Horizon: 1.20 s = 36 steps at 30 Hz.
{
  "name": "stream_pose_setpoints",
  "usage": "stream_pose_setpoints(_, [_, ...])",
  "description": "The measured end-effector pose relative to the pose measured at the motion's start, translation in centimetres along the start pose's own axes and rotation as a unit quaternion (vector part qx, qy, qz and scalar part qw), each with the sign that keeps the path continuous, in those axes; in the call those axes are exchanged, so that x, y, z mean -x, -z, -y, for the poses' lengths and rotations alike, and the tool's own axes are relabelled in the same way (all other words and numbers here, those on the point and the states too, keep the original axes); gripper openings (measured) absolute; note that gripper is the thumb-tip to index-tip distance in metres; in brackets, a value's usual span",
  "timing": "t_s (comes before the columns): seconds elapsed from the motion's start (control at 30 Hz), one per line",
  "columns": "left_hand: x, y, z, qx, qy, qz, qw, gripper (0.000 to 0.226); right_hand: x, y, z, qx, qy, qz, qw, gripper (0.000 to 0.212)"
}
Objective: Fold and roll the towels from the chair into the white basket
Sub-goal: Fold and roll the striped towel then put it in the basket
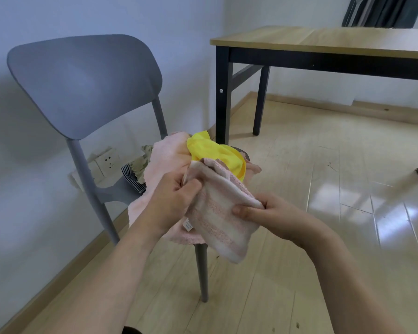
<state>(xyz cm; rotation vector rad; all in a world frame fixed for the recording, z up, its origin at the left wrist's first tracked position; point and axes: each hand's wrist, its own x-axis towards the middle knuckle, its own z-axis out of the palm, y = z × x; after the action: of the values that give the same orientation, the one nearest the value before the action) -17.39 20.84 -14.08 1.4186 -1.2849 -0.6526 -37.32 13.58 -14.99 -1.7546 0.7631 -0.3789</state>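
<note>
Across the right of the room we see the wooden table (323,42) on black legs, standing on the pale plank floor (299,177) against the white wall (22,165). To its left stands the grey chair (82,80), back to that wall, with a double wall socket (104,162) showing behind its frame. On the chair seat we see a heap of cloths: a large pale pink towel (164,155) draped over the front edge, a yellow cloth (215,153) on top of it, and at the back a beige patterned cloth (143,165) above a dark striped cloth (130,175). In front of the heap, lifted clear of the seat, we hold the pink striped towel (217,218), partly folded, its lower end hanging free and a small label (188,224) showing at its left edge. Our left hand (171,203) pinches the towel's upper left edge between curled fingers and thumb. Our right hand (273,215) grips the right edge, thumb on the front face, fingers curled behind
</note>
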Motion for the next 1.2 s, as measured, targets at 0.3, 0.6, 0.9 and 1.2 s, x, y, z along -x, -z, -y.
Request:
stream_pose_setpoints(0.3, [0.1, 0.1, -0.2, -0.025, -0.064, 0.049, 0.996, 0.024, -0.3, 0.1, -0.5, 0.014, -0.091, 0.054, 0.994, 0.013])
stream_pose_setpoints(0.6, [0.2, 0.2, -0.2, 0.008, 0.012, 0.043, 0.999, 0.029, -0.7, 0.2, 0.0, 0.01, -0.058, 0.001, 0.998, 0.026])
stream_pose_setpoints(0.9, [0.6, 0.5, -0.5, 0.063, 0.023, 0.096, 0.993, 0.023, -0.1, 0.6, 0.7, -0.031, 0.069, -0.106, 0.991, 0.006])
stream_pose_setpoints(1.2, [0.2, 0.0, 0.1, -0.041, -0.089, 0.086, 0.992, 0.012, -0.4, 0.4, 0.9, -0.079, 0.051, -0.115, 0.989, 0.032])
